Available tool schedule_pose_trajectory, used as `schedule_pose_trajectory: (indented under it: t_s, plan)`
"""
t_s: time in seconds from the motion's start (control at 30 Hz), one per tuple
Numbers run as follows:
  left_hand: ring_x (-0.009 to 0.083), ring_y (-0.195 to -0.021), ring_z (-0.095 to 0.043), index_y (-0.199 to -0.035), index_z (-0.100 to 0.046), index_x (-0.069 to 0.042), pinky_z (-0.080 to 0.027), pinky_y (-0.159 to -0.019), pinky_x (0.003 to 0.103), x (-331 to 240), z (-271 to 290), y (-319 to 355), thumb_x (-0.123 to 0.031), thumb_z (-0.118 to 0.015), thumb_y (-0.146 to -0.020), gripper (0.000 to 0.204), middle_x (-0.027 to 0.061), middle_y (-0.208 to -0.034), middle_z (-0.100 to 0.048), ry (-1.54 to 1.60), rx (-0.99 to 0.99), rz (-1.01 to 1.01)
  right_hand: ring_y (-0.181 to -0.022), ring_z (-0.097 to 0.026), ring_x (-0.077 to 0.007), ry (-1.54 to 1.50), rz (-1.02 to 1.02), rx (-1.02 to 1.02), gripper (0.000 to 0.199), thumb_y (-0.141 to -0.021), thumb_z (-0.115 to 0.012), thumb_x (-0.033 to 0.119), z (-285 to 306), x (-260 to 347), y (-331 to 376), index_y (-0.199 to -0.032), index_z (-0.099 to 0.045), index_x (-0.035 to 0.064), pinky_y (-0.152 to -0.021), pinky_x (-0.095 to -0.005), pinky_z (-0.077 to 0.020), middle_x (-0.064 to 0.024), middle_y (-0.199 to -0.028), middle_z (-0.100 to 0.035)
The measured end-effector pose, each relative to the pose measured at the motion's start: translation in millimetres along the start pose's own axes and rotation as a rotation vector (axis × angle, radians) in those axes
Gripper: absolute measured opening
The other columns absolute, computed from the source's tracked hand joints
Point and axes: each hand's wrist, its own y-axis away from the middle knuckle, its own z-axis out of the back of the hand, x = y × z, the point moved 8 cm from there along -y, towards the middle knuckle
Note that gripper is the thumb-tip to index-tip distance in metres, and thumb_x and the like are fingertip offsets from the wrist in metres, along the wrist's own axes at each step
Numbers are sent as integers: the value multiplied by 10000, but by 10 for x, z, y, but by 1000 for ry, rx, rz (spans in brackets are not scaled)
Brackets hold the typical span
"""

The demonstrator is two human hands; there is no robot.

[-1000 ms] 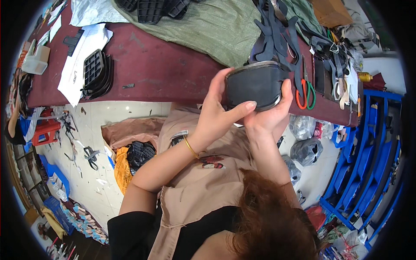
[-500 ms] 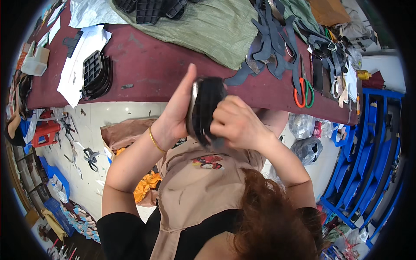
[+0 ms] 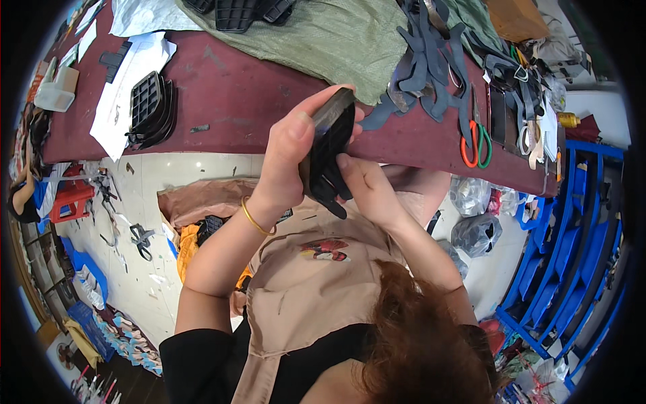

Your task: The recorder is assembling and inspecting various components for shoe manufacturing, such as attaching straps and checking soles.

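Note:
My left hand grips a black moulded pad with a ribbed grid face, held on edge in front of my chest. A gold bangle sits on that wrist. My right hand holds the same pad from below and from the right, its fingers on the dark flaps at the lower end. Both hands hover just in front of the near edge of a long dark-red table.
A stack of similar black grid pads lies on white paper at the left. Green cloth, dark straps and red-and-green scissors lie on the table. Blue racks stand at the right. A sack of parts sits on the floor.
The pad has been turned from flat, facing me, to standing on edge. My hands shifted left and lower with it, the left thumb now over its top.

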Motion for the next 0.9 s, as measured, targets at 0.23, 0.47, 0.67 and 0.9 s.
schedule_pose_trajectory:
  t_s: [0.23,0.47,0.67,0.9]
  plan:
    - [257,-980,-580,-1316,-334,30,-479,-856,353,-39,22,-28,-664,-367,-821,854,195,-1120,-546,229,-87,30,-778,-526,-100,-541,-138,-33,401,-997,-306,326,-69,-59,30,-949,-562,21,-694,-258,-423,-27,-868,-581]
    - [226,-1007,-561,-1308,-338,52,-449,-890,333,-77,17,-34,-650,-446,-801,873,184,-1120,-538,-112,-48,-149,-676,-512,-116,463,-71,-310,282,-978,-374,195,84,137,11,-843,-515,-10,-617,-276,-404,-50,-740,-574]
    - [228,-1005,-566,-1297,-346,57,-449,-890,327,-74,81,-54,-651,-457,-795,875,186,-1110,-544,-44,-102,-111,-622,-465,-93,400,158,-340,207,-958,-408,149,62,149,118,-832,-465,-5,-555,-261,-380,-33,-654,-492]
    - [270,-1026,-565,-1312,-326,40,-458,-905,374,26,146,-30,-649,-407,-817,852,203,-1133,-535,167,-60,-51,-665,-459,-77,-119,-124,-99,180,-964,-423,174,31,-63,147,-874,-452,20,-639,-223,-405,-3,-744,-493]
